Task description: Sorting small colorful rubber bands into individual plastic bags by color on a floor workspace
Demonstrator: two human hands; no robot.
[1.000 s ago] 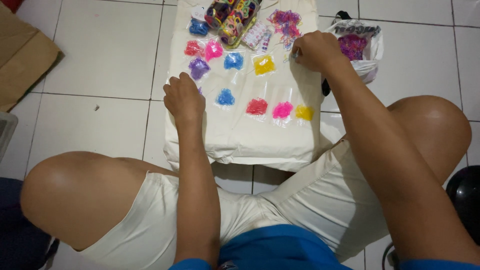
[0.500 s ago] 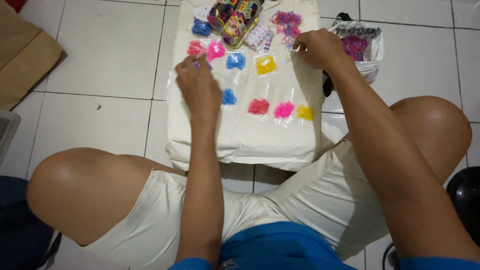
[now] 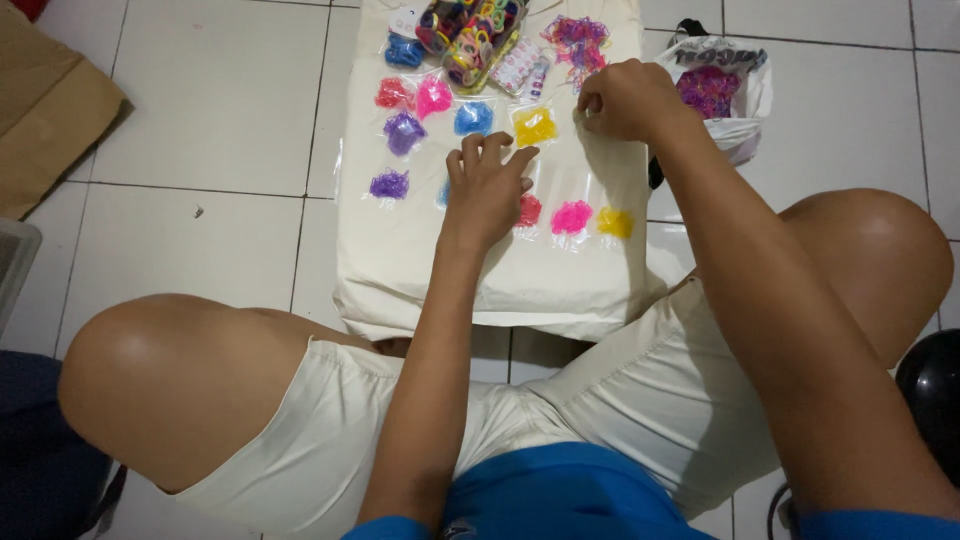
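Note:
Small clear packets of coloured rubber bands lie in rows on a white cloth (image 3: 400, 260) on the floor. My left hand (image 3: 487, 185) rests open, fingers spread, at the middle of the cloth. It covers most of a blue packet (image 3: 443, 190) and part of a red packet (image 3: 529, 210). Left of it lie two purple packets (image 3: 389, 185) (image 3: 403, 130). My right hand (image 3: 625, 100) is closed at the cloth's right edge, next to a yellow packet (image 3: 534, 127). Whether it pinches anything is hidden.
A clear case of mixed bands (image 3: 468, 25) and a loose pink-purple pile (image 3: 573, 38) sit at the cloth's far end. A white plastic bag with purple bands (image 3: 740, 110) lies to the right. My bent knees flank the cloth. Brown cardboard (image 3: 50, 110) lies far left.
My left hand moved right from the purple packets to the middle of the cloth and spread its fingers, uncovering both purple packets. My right hand stayed almost in place.

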